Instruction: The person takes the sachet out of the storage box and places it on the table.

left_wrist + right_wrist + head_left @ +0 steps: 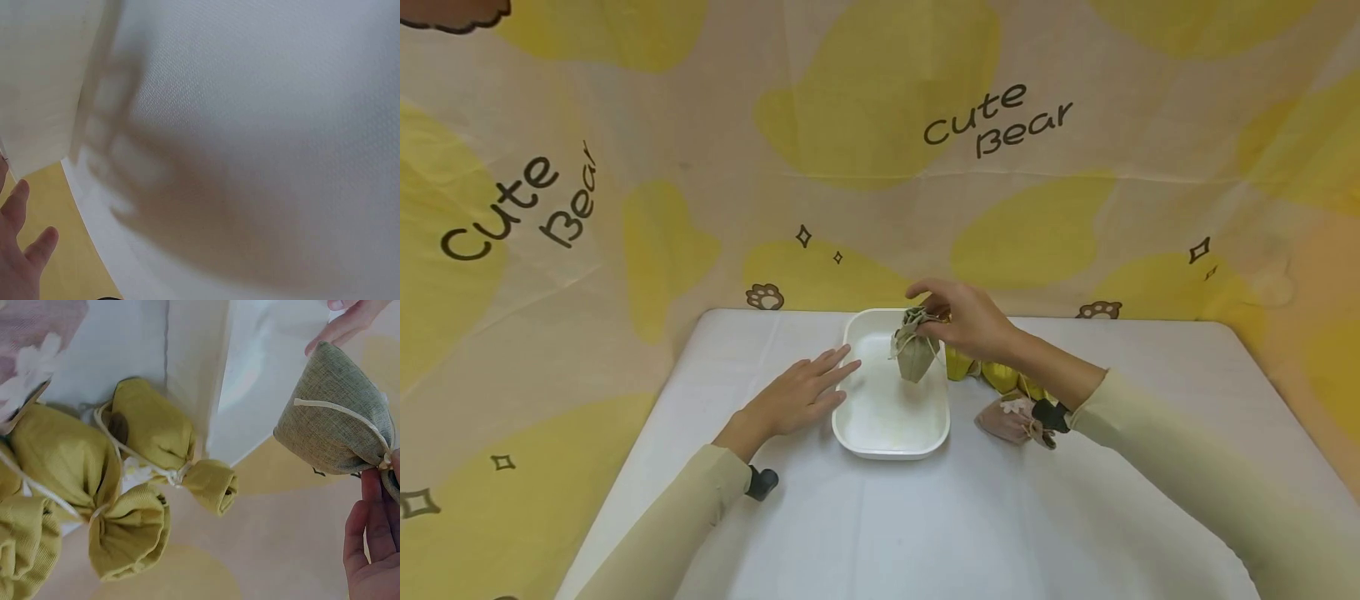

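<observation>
My right hand [966, 321] pinches a grey-green drawstring sachet [916, 357] by its gathered neck. The sachet hangs over the white tray [891, 429], bottom end down, its pale cord loose at the side. In the right wrist view the fingers [378, 531] close round the neck of the same sachet [337, 412]. At the tray's left edge my left hand [801, 396] has its fingers spread, tips reaching over the rim. The left wrist view shows part of that hand [22, 250] beside the tray wall [47, 81].
Right of the tray lie several yellow sachets [1000, 377], partly hidden by the right forearm. A pinkish sachet [1003, 419] with a white flower lies nearer, by the right wrist. A white cloth [880, 533] covers the table; a yellow patterned curtain [865, 125] stands behind.
</observation>
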The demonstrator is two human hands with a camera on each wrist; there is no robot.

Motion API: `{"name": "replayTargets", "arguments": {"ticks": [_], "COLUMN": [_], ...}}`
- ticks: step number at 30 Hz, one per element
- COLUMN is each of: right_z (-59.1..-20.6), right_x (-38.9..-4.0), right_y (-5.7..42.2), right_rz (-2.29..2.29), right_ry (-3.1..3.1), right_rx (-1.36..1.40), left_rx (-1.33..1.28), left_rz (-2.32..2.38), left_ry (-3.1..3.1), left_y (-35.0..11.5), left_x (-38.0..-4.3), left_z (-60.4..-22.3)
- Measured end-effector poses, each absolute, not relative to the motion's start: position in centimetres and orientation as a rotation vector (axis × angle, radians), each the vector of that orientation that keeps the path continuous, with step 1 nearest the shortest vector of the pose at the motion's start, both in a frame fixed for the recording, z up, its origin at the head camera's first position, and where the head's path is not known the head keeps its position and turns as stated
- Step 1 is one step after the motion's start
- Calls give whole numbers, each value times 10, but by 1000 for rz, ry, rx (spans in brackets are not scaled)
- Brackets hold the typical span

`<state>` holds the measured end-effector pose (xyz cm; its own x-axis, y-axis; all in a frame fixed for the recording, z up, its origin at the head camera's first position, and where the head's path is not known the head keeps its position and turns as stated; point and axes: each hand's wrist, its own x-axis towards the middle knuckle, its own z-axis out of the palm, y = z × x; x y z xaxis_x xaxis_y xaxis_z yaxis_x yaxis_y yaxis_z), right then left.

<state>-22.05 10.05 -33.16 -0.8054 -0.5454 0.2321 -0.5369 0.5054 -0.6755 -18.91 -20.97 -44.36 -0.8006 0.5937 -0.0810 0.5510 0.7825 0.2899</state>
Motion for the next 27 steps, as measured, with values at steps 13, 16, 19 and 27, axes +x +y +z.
{"name": "replayTargets", "arguments": {"ticks": [13, 16, 19, 27], "right_z": [-329, -330, -332, -344], "right_x": [-214, -213, -212, -209], "right_y": [139, 148, 156, 170], "right_rz": [-1202, -1186, -1167, -1143], "right_ry": [2680, 2673, 2672, 2666], "right_rx": [-1027, -1022, -1018, -986], "left_rx": [929, 933, 928, 912], "left_rz": [399, 404, 404, 410], "left_ry": [2812, 2813, 2812, 2805], "left_y": [-212, -212, -211, -211], "left_x": [-187, -187, -188, -188], "left_z": [-443, -444, -444, -444]}}
